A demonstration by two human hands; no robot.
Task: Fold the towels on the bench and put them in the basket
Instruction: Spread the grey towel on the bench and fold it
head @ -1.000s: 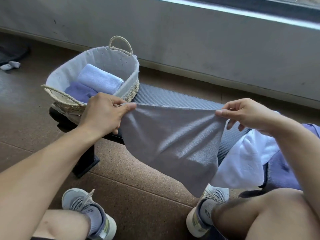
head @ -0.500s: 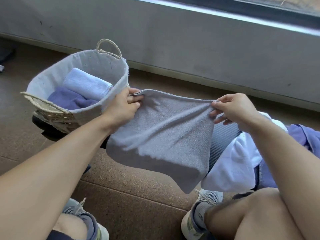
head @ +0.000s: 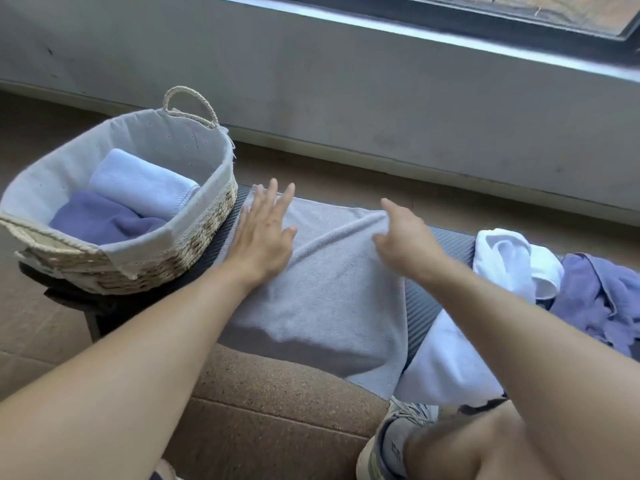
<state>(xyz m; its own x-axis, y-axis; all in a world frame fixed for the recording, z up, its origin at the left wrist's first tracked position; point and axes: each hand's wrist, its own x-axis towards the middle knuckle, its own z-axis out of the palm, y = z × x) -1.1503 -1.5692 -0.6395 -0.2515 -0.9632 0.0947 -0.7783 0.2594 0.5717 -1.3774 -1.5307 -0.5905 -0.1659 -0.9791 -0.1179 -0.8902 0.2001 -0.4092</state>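
Grey towel (head: 322,299) spread flat over the dark surface (head: 443,251), just right of the basket (head: 207,216), near edge hanging off the front. Left hand (head: 265,233) flat on its left part, fingers straight. Right hand (head: 405,237) at its far right edge, fingers curled down; grip cannot be told. White towel (head: 502,258) and purple towel (head: 599,296) heaped further right. Two folded towels (head: 138,188) inside the basket.

Matt grey terry towel (head: 322,292) on ribbed dark worktop (head: 420,306); woven straw basket (head: 194,251), cloth-lined; speckled cork floor (head: 277,393).
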